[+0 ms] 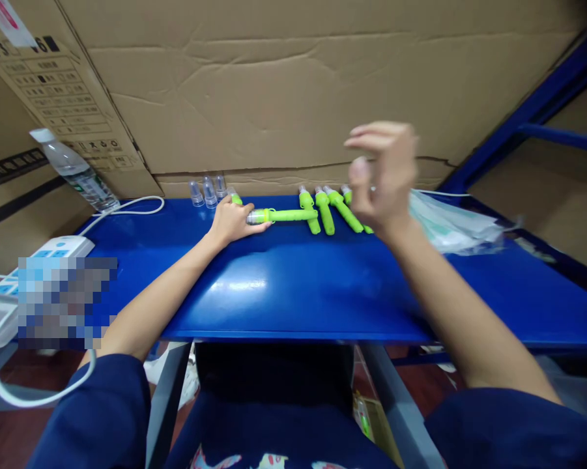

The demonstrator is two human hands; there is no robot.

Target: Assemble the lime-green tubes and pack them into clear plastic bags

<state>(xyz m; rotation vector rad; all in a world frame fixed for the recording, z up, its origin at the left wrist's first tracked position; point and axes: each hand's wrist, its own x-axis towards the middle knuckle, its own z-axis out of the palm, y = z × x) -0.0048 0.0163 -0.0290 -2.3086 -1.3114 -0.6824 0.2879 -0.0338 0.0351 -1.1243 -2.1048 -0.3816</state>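
Stick of bright green [288, 215], clear at one end, lies crosswise at the middle of the clock, its green tip pointing to 3 o'clock and crossing the nearest stick of a row. The left hand [232, 221] grasps its clear end between thumb and fingers, at 9 o'clock. Behind that hand, toward 10 o'clock, another green stick [236, 198] with a clear end shows in part. The row of green sticks [325, 212] runs off at 3 o'clock, some of it hidden behind the right hand [388, 172]. That hand is raised between 2 and 3 o'clock, fingers loosely bent and blurred; whether it holds anything, I cannot tell. Three clear caps [209, 193] stand between 9 and 10 o'clock, with a plastic bottle [78, 172] farther out. Well out at 3 o'clock lies a plastic packet [454, 225]. Everything rests on a blue table [273, 286], backed by cardboard [293, 98] at 12 o'clock.
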